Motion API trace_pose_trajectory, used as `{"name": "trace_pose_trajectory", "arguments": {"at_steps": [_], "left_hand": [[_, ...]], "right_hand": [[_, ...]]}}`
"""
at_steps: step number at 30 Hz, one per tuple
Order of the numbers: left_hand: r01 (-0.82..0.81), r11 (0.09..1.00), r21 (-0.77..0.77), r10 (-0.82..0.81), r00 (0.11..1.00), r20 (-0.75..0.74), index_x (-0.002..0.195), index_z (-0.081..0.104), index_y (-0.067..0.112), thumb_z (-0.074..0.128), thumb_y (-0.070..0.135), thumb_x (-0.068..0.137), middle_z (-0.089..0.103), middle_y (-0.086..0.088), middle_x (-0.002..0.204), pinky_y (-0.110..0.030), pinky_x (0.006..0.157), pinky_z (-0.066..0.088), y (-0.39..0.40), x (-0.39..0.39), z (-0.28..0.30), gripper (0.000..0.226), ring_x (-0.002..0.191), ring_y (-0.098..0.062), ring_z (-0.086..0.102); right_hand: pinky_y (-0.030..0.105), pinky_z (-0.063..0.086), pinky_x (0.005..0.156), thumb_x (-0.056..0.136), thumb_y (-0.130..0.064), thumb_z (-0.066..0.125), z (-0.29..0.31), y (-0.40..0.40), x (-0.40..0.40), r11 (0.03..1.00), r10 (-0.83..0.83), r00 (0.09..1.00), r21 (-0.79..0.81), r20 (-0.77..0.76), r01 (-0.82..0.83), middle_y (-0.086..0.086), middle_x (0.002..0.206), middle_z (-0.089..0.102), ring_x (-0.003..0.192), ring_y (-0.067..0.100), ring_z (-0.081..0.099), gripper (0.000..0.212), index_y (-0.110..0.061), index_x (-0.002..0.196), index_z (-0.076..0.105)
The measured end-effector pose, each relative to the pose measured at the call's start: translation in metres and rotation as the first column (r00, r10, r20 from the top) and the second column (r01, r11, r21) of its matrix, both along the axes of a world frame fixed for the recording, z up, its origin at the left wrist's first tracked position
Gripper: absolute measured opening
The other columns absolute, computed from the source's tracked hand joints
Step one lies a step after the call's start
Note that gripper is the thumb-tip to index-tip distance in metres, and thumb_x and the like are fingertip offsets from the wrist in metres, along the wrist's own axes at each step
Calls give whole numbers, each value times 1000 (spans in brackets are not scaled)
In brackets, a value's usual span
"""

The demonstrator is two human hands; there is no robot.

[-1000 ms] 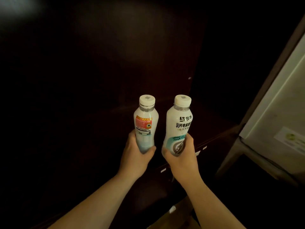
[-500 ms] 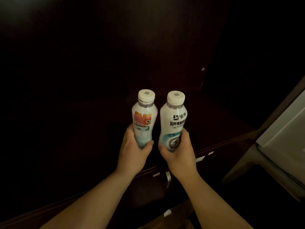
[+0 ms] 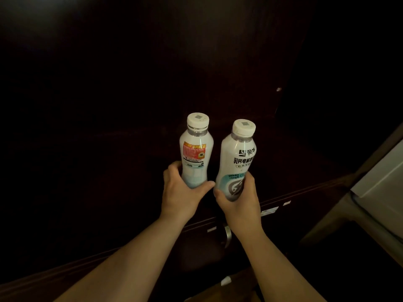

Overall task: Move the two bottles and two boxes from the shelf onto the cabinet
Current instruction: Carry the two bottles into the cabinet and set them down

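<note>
I hold two white capped bottles side by side over the dark cabinet top (image 3: 305, 166). My left hand (image 3: 183, 195) grips the base of the left bottle (image 3: 196, 155), which shows a red and orange label and stands upright. Around the lower part of the right bottle (image 3: 237, 162) my right hand (image 3: 242, 201) is closed; this one has black printed characters and a grey swirl, and it leans slightly right. The scene is very dark, and neither the boxes nor the shelf can be made out.
The cabinet's front edge (image 3: 309, 190) runs diagonally below my hands, with a metal door handle (image 3: 227, 236) under it. A pale appliance or panel (image 3: 383, 182) stands at the right edge. A dark back wall rises behind the cabinet top.
The view has swung right to left, so the pale panel has slid toward the right edge. Both bottles stay in my hands, and the right bottle now sits a little lower than the left.
</note>
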State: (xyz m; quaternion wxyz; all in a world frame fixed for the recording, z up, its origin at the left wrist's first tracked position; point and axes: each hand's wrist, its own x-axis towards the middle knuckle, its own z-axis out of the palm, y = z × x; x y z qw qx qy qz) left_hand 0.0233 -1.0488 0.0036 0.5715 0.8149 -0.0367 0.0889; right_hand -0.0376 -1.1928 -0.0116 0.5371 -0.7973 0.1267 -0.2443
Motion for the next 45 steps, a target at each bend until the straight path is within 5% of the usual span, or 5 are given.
{"name": "trace_pose_trajectory", "arguments": {"at_steps": [9, 15, 25, 33, 45], "left_hand": [[87, 995, -49, -90, 995, -50, 135, 31, 42, 83, 41, 66, 53, 2, 131, -19, 72, 45, 10, -5, -6, 86, 112, -16, 58], [51, 998, 45, -52, 998, 25, 133, 37, 27, 90, 44, 57, 46, 3, 125, -44, 94, 50, 1, -5, 0, 94, 119, -20, 49], [165, 983, -85, -171, 983, -63, 128, 21, 56, 87, 43, 63, 49, 23, 117, -11, 69, 39, 11, -9, 1, 94, 100, 3, 55], [170, 984, -52, -173, 983, -60, 134, 34, 41, 81, 38, 66, 51, 8, 128, -39, 92, 53, 17, -6, -3, 83, 115, -12, 56], [216, 976, 0, -216, 975, -45, 110, 40, 62, 72, 56, 57, 52, 16, 121, -33, 90, 53, 20, -9, -1, 63, 111, -7, 57]], "right_hand": [[24, 54, 85, 77, -30, 85, 1, -1, 1, 1000, -2, 1000, -20, 15, 2, -8, 130, 60, 111, 2, 62, 77, -35, 140, 41], [25, 55, 86, 77, -32, 86, 1, -1, 0, 1000, 20, 999, -7, 32, -20, -8, 130, 61, 112, 2, 62, 76, -34, 139, 43], [31, 56, 90, 77, -30, 87, 1, -2, -1, 1000, 23, 998, -16, 52, -22, -6, 133, 59, 115, 4, 61, 79, -30, 142, 42], [29, 57, 88, 77, -28, 85, -2, -2, 1, 1000, 20, 998, -8, 52, -19, -8, 129, 61, 111, 1, 63, 74, -37, 137, 43], [17, 54, 79, 75, -32, 86, -5, -4, 2, 1000, 28, 999, -15, 41, -27, -13, 127, 62, 108, -3, 63, 75, -53, 130, 40]]}}
